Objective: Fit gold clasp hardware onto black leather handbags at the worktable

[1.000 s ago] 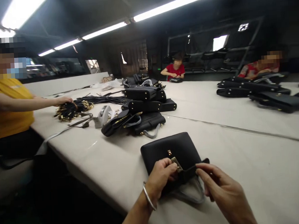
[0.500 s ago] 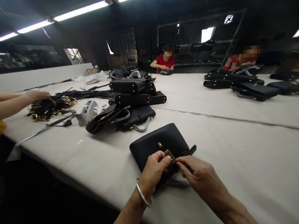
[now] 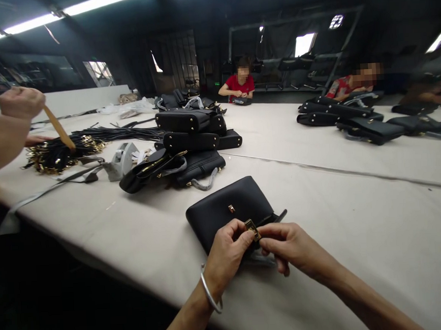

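A black handbag (image 3: 229, 199) lies on the pale table in front of me, with a small gold lock fitting (image 3: 231, 209) on its upper face. My left hand (image 3: 227, 251), with a silver bangle on the wrist, pinches a gold metal clasp plate (image 3: 251, 227) between thumb and fingers at the bag's near edge. My right hand (image 3: 285, 240) is closed in a pinch at the right side of that plate; whatever its fingertips hold is too small to make out. Clear plastic wrap (image 3: 262, 259) shows below the hands.
Black handbags (image 3: 185, 122) are piled ahead, with a grey tape dispenser (image 3: 121, 162) left of them. A co-worker's raised hand (image 3: 21, 102) pulls a tan band round black straps with gold hooks (image 3: 57, 156). More bags (image 3: 370, 127) lie far right, near other people.
My right hand has turned, and its lower fingers now hang under the plate, which my left hand still pinches. The co-worker's hand at left has risen, stretching the tan band.
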Demonstrator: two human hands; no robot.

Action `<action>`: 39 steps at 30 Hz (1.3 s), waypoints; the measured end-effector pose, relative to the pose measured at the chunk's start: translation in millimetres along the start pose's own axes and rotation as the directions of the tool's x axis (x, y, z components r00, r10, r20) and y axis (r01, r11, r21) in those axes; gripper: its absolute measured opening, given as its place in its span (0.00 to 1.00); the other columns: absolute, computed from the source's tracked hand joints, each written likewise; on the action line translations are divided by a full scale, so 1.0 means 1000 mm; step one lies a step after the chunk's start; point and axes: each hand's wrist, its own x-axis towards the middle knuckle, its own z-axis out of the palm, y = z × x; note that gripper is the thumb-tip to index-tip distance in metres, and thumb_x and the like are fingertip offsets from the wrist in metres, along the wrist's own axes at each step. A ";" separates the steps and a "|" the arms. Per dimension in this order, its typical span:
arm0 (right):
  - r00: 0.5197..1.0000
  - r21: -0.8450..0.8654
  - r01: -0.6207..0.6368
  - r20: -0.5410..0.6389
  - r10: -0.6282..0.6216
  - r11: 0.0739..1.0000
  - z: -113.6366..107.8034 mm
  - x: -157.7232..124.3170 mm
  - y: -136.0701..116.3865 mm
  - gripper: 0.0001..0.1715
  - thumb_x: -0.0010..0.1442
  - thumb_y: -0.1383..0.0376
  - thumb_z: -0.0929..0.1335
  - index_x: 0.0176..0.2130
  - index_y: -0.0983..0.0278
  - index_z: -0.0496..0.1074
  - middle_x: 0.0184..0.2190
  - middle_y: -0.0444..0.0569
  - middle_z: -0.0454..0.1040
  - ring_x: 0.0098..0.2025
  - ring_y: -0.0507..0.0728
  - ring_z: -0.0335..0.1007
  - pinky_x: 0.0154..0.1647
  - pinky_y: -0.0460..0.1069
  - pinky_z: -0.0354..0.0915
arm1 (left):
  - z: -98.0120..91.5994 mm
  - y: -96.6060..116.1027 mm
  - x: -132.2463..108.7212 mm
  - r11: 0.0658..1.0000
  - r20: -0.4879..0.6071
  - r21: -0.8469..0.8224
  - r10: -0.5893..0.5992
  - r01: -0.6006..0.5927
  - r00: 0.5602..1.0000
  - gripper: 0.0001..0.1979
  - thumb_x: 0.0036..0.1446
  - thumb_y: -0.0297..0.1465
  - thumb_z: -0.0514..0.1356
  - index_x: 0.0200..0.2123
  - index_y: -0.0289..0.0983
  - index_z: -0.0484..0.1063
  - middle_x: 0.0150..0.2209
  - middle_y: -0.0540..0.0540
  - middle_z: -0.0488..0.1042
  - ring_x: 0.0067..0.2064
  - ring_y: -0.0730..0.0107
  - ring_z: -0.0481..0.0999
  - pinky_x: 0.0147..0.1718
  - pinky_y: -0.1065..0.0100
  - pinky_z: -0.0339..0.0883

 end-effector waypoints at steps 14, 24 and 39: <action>0.992 0.502 -0.062 -0.061 0.107 0.862 0.024 0.000 0.025 0.30 0.46 0.53 0.78 0.41 0.67 0.70 0.27 0.49 0.79 0.17 0.47 0.67 0.12 0.39 0.61 | 0.005 -0.005 0.001 0.999 -0.041 -0.034 -0.017 0.016 0.999 0.16 0.60 0.43 0.61 0.30 0.34 0.69 0.28 0.51 0.68 0.30 0.73 0.64 0.31 0.72 0.60; 0.979 0.617 0.044 -0.184 0.090 0.785 0.037 0.003 0.032 0.26 0.44 0.55 0.80 0.37 0.67 0.74 0.23 0.47 0.77 0.18 0.49 0.69 0.17 0.43 0.67 | 0.005 -0.002 0.000 1.000 -0.080 -0.003 -0.018 0.017 0.997 0.15 0.60 0.41 0.60 0.30 0.35 0.70 0.29 0.49 0.72 0.32 0.71 0.68 0.33 0.72 0.63; 0.972 0.623 0.106 -0.230 0.053 0.775 0.038 0.014 0.035 0.20 0.49 0.54 0.78 0.31 0.67 0.76 0.19 0.41 0.73 0.14 0.45 0.64 0.15 0.39 0.57 | 0.011 -0.006 -0.002 1.000 -0.112 0.003 -0.024 0.024 0.993 0.15 0.62 0.41 0.59 0.30 0.34 0.70 0.29 0.50 0.71 0.32 0.71 0.68 0.32 0.72 0.64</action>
